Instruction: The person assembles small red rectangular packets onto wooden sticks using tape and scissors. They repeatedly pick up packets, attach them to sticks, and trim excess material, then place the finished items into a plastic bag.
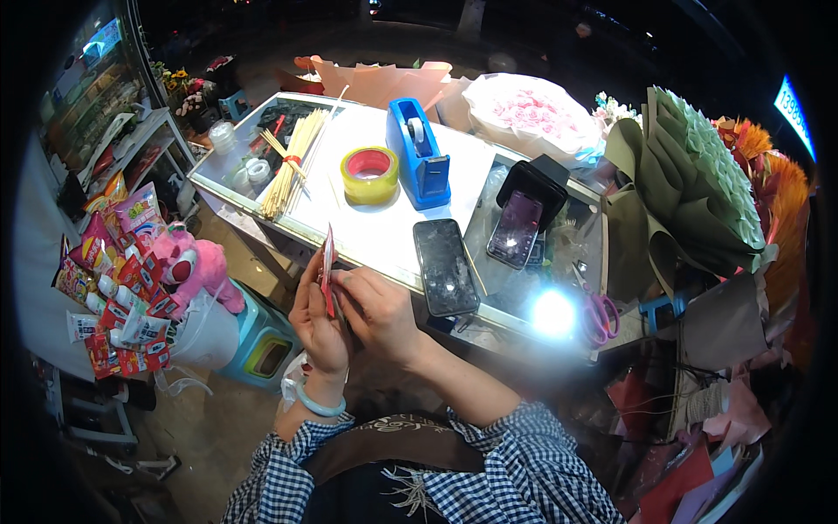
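Just in front of the table's near edge, my left hand [316, 319] grips a thin red packet [328, 262] held on edge, its face turned away from view. My right hand [381, 313] has its fingers bent against the packet's near side, with the fingertips partly hidden. A dark phone [446, 266] lies flat on the table to the right of my hands. Beyond them stand a yellow tape roll [370, 175] with a red core and a blue tape dispenser [419, 157]. A bundle of thin wooden sticks [295, 166], tied in red, lies at the far left.
A second phone [515, 227] leans on a black box [539, 185]. Purple-handled scissors [601, 320] lie by a glaring lamp [553, 313]. Wrapped bouquets [698, 175] crowd the right side. At left, a snack bouquet [122, 288] and pink plush toy [205, 271] sit above blue stools [262, 336].
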A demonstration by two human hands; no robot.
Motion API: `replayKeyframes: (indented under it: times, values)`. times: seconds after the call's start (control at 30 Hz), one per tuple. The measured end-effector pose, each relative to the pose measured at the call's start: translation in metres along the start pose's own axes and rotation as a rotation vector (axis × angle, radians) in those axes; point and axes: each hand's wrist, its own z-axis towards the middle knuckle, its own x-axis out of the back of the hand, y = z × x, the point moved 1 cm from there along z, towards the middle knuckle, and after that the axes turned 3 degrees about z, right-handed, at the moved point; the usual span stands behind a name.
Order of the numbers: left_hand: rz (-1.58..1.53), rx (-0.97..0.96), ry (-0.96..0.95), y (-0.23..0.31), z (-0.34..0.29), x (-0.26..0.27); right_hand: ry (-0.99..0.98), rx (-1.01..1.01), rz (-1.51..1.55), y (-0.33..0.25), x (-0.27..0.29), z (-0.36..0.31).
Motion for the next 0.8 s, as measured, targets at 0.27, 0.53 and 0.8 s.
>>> replayKeyframes:
  times: [0.27, 0.53, 0.8]
  values:
    - [0.026, 0.001, -0.107, 0.0033, -0.0008, -0.004, -0.032, 0.063, -0.142, 0.0001, 0.0055, 0.0014]
    - [0.272, 0.001, 0.021, -0.0009, 0.0013, -0.0026, -0.024, -0.002, -0.056, 0.0043, 0.0019, -0.0022]
    - [0.257, 0.001, 0.062, -0.0031, 0.0014, -0.0045, 0.002, -0.039, -0.09, 0.0087, 0.0043, -0.0016]
